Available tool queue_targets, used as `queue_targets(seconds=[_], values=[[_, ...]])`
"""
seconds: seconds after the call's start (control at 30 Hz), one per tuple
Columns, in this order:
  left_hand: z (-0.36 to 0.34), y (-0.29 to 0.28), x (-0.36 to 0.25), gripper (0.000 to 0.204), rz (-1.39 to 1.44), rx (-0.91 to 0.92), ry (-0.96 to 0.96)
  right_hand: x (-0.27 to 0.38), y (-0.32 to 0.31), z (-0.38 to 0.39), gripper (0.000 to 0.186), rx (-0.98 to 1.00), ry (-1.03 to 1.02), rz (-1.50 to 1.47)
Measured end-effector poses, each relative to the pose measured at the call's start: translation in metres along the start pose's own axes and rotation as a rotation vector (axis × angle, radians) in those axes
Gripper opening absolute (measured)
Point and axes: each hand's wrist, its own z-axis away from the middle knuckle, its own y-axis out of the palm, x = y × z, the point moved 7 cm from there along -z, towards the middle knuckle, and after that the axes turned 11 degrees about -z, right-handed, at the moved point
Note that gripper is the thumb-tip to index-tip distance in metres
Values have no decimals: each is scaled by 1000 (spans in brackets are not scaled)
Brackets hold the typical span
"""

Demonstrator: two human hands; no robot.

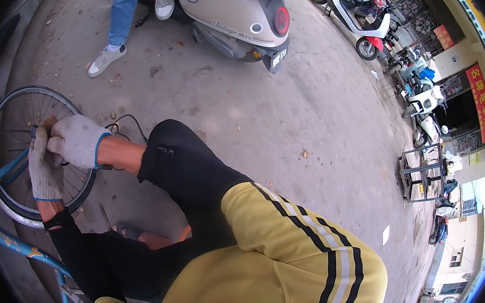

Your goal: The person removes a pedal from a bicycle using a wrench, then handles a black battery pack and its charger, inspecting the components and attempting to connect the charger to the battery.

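My hands wear off-white knit work gloves with blue cuffs and meet in front of the spoked wheel (88, 189) of a blue bicycle (28, 250). My right hand (77, 140) reaches in from the right, its fingers bent and pressed together near the wheel's middle. Just below and left of it, my left hand (46, 169) is closed too, thumb and fingers pinched. A small dark piece shows at the left fingertips. The gloves hide what is between the fingers, and the wheel hub lies behind them.
A thin black cable (132, 118) loops on the ground behind my right wrist. Ahead, a person in jeans (126, 9) sits on a beige scooter (232, 13). A concrete kerb (35, 0) runs along the left. More scooters (425, 102) and a metal frame cart (421, 171) stand at right.
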Motion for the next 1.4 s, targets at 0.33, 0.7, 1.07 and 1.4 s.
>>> queue_targets(seconds=[0.33,0.7,1.07,1.4], values=[[2,-4,-2,55,28,19,22,6,-3,1,36,-49,78,-157],[2,-7,0,56,23,-12,11,6,2,1,33,-6,35,-68],[-2,-10,3,54,31,5,23,2,3,0,34,39,124,-91],[3,-5,0,54,10,-16,12,3,-2,2,36,32,210,-160]])
